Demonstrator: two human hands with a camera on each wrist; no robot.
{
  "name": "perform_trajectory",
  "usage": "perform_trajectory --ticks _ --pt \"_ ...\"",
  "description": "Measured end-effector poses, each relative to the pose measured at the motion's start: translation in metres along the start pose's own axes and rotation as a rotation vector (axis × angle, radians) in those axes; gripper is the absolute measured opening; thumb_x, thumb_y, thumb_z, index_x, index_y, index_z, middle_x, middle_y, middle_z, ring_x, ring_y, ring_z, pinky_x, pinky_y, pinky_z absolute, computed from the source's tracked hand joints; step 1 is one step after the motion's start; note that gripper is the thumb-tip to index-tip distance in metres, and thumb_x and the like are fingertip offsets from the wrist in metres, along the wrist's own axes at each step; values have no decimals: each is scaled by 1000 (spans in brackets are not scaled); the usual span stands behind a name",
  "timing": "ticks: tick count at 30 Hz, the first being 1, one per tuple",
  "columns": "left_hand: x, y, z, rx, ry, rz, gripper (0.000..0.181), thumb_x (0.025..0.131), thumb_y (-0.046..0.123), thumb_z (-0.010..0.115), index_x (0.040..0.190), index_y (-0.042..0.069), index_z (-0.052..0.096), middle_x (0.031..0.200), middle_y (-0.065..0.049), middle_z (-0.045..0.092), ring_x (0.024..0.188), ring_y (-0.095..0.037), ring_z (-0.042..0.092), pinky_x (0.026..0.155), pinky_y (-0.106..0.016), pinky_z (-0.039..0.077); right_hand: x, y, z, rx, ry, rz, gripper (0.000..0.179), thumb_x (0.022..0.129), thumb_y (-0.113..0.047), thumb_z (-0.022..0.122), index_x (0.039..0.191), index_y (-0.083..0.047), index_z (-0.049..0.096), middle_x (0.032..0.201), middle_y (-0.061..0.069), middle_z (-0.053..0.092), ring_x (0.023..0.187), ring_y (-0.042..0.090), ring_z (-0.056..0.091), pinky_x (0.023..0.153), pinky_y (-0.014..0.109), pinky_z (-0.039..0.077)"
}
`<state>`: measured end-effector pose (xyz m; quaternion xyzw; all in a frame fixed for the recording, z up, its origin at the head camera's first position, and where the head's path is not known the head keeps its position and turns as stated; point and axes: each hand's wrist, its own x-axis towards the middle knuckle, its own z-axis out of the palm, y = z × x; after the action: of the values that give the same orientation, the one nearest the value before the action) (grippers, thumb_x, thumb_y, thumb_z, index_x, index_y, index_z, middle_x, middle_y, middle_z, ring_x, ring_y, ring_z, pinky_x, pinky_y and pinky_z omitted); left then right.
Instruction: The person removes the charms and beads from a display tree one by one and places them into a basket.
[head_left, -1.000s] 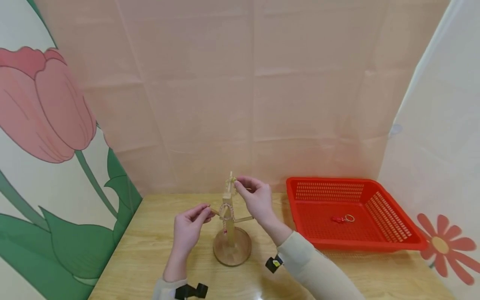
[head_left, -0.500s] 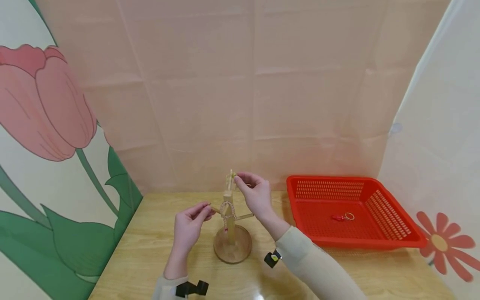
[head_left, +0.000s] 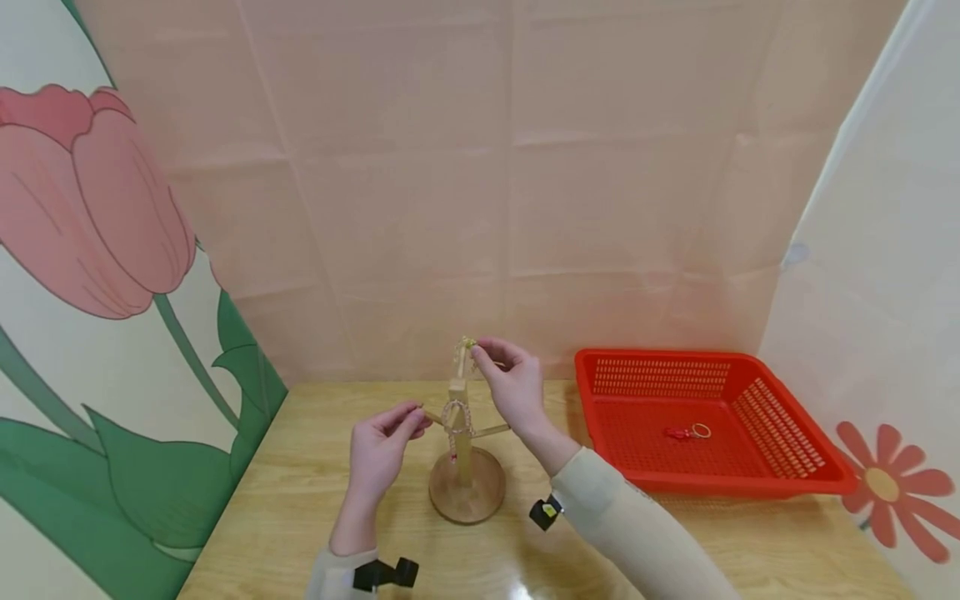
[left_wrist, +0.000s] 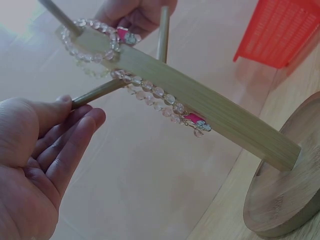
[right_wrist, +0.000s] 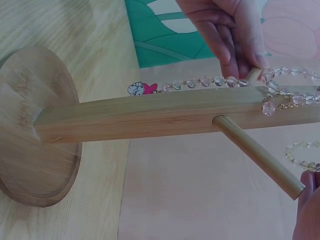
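Observation:
A wooden stand [head_left: 463,467] with a round base and several pegs stands on the table. My left hand [head_left: 378,450] pinches the end of its left peg [left_wrist: 97,94] between thumb and fingers. From that peg hangs a pale pink bead bracelet [left_wrist: 160,95] with a pink charm. Another loop of clear pinkish beads [left_wrist: 90,40] circles the upper part of the stand. My right hand [head_left: 517,387] pinches a pale yellow bead bracelet [right_wrist: 300,155] beside the top peg. In the right wrist view, only part of that hand shows, at the lower right edge.
A red plastic basket [head_left: 795,482] sits at the right of the table, with a red keychain [head_left: 678,433] with a metal ring inside. Behind the table hangs a pinkish cloth [head_left: 405,208]. The stand's right peg [right_wrist: 260,157] sticks out below my right hand.
My right hand has moved slightly up and away along the top peg with the yellow bracelet. My left hand keeps its pinch on the left peg.

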<state>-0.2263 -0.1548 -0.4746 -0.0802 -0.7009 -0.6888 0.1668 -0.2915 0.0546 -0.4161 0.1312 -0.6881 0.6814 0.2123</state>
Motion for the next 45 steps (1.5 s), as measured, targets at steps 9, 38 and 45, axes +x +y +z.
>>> perform_trajectory --ticks 9,38,45 --pt "1 0 0 1 -5 1 19 103 7 74 115 -7 78 105 -23 79 90 -22 80 79 -32 67 5 0 3 14 27 -3 15 97 -11 82 108 -1 82 101 13 81 91 19 77 81 23 63" --pt "2 1 4 -23 16 1 17 101 2 74 113 -10 78 104 -24 79 88 -20 80 77 -32 67 9 -1 6 28 57 77 16 97 -9 82 109 1 81 103 16 80 87 12 72 74 17 58" --pt "1 0 3 -18 14 4 17 101 3 75 114 -9 78 104 -24 79 87 -20 80 78 -32 67 8 5 4 36 44 63 16 96 -10 83 109 0 81 103 17 80 85 12 72 72 17 57"
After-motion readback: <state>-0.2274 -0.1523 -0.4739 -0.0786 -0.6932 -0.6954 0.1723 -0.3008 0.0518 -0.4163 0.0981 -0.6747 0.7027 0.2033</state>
